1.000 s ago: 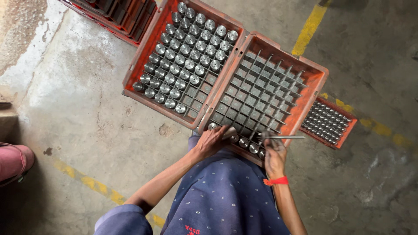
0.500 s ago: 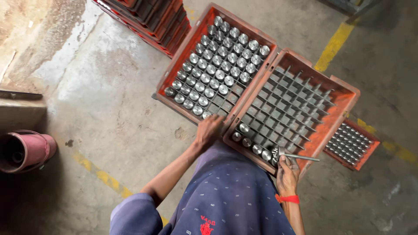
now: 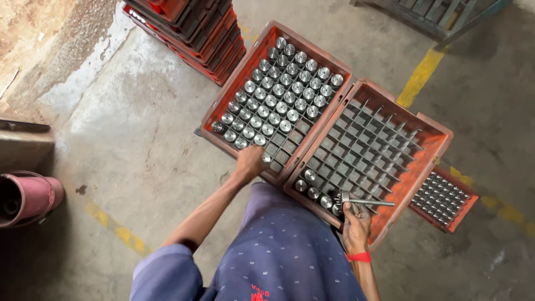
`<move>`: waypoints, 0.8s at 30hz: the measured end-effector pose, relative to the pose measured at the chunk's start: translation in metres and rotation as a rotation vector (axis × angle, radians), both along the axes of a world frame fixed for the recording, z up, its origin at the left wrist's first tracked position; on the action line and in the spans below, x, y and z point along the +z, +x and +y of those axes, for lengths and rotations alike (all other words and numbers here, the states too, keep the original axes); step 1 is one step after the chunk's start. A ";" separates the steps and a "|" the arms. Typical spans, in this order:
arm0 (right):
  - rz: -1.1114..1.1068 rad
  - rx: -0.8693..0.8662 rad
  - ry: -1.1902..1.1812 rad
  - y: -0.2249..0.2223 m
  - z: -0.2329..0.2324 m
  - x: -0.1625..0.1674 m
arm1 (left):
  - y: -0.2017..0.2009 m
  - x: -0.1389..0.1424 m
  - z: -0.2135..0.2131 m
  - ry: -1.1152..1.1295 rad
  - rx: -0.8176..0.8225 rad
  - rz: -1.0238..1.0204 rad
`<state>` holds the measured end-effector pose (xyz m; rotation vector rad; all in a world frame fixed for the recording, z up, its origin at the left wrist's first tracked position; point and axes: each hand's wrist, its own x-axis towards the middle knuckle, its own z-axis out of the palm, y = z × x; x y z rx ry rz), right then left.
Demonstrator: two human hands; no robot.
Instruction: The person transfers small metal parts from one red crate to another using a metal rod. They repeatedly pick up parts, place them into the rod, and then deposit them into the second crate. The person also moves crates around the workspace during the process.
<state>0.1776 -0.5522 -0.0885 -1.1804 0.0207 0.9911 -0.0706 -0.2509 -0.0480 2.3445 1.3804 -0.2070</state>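
Two orange crates with grey grid dividers lie side by side on the concrete floor. The left crate (image 3: pixel 218 106) is mostly filled with shiny metal cylinders (image 3: pixel 277 95). The right crate (image 3: pixel 433 150) holds only a few cylinders (image 3: pixel 312 188) along its near edge. My left hand (image 3: pixel 249 161) reaches into the near corner of the left crate, fingers closed over a cylinder; whether it grips one is hidden. My right hand (image 3: pixel 355 220), with a red wristband, holds a metal part with a long thin shaft (image 3: pixel 365 202) over the right crate's near edge.
A stack of red crates (image 3: pixel 192 28) stands at the back left. A smaller orange tray of small metal parts (image 3: pixel 443 199) lies right of the crates. A pink cylinder-shaped container (image 3: pixel 28 198) lies at far left. Yellow floor lines (image 3: pixel 418 78) cross the concrete.
My left hand has moved from the right crate's near edge leftward to the left crate's near corner. My right hand stays at the right crate with the shafted part. The camera view shifted.
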 end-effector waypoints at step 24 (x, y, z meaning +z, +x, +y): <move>-0.392 0.439 0.052 0.036 -0.057 0.108 | 0.135 0.062 -0.252 -0.383 0.018 -0.491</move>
